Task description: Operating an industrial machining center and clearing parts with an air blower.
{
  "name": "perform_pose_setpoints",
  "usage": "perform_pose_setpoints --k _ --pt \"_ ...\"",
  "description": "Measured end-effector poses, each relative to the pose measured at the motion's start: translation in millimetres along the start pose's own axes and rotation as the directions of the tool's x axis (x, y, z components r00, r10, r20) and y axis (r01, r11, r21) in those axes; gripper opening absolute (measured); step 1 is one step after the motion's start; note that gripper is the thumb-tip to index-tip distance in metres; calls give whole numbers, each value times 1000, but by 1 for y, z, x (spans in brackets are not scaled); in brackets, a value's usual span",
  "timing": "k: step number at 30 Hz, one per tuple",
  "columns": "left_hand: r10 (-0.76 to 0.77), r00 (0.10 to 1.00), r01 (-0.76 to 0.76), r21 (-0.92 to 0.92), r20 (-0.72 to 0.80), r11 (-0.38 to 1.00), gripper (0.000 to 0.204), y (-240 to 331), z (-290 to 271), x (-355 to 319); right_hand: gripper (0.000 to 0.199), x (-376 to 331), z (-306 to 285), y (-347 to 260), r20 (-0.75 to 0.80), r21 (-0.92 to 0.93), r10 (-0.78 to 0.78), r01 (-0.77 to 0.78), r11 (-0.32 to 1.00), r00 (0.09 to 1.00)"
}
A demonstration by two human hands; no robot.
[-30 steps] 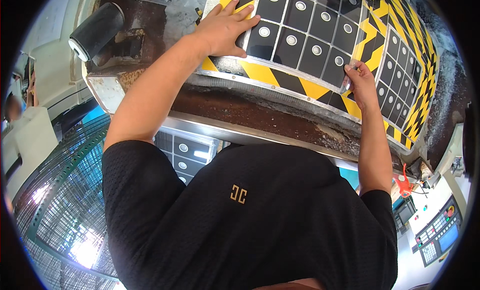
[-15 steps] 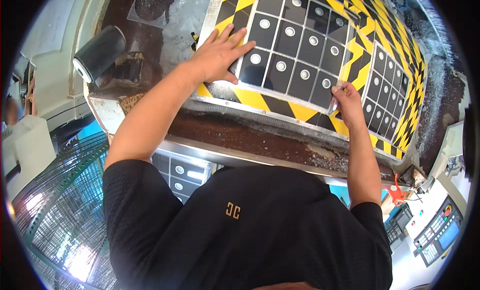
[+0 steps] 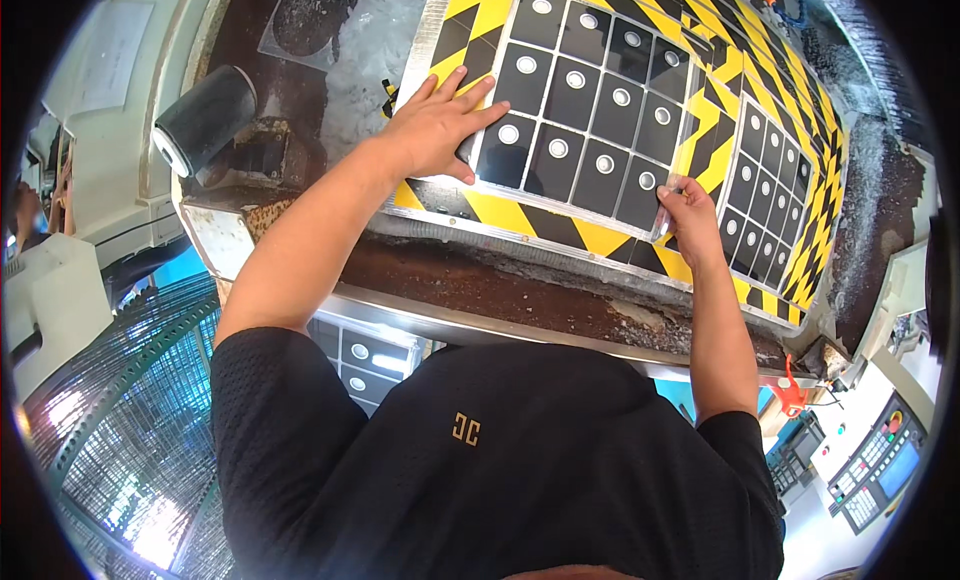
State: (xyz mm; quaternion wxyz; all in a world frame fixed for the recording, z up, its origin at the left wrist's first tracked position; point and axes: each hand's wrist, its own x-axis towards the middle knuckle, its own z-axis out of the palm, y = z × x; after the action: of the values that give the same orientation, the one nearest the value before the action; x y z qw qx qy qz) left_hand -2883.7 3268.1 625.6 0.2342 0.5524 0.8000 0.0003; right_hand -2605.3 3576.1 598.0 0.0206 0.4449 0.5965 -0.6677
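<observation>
My left hand [image 3: 435, 130] lies with fingers spread over the left edge of a clear-edged panel [image 3: 566, 110]. Rows of black rectangles, each with a white ring, cover that panel. By my left thumb a small dark piece [image 3: 465, 152] shows, partly hidden. At the panel's near right corner, my right hand [image 3: 692, 220] pinches its clear edge between thumb and fingers. Beneath the panel is a plate [image 3: 590, 232] striped in yellow and black. To the right, a second panel [image 3: 764, 188] of black rectangles with white rings lies on the same striped surface.
A black roller-like cylinder [image 3: 206, 118] stands at the left on the brown, stained machine bed [image 3: 480, 280]. An orange-red tool [image 3: 790, 388] hangs at the right, near a control panel [image 3: 868, 470]. A wire rack [image 3: 130, 400] is at lower left; more black-rectangle panels [image 3: 372, 358] lie below the bed edge.
The whole picture has shifted slightly. Both hands keep their places on the panel, the left spread and the right pinching the corner.
</observation>
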Motion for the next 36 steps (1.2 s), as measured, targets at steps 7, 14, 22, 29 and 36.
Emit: perform_pose_setpoints --k 7,14,22,29,36 --pt "48 996 -45 51 -69 998 108 -5 13 3 26 -12 0 -18 -91 -284 -47 19 959 995" --pt "69 993 -61 78 -97 995 106 1 9 6 47 7 -13 -2 -125 -722 -192 44 690 973" --pt "37 998 -34 64 -56 997 107 9 4 6 46 3 -9 -8 -108 -750 -144 14 661 984" --pt "32 999 -27 113 -42 993 108 10 5 7 46 1 -10 -11 -108 -756 -155 20 654 982" --pt "21 999 -17 142 -27 990 109 10 5 9 46 -2 -9 -15 -116 -770 -151 7 638 982"
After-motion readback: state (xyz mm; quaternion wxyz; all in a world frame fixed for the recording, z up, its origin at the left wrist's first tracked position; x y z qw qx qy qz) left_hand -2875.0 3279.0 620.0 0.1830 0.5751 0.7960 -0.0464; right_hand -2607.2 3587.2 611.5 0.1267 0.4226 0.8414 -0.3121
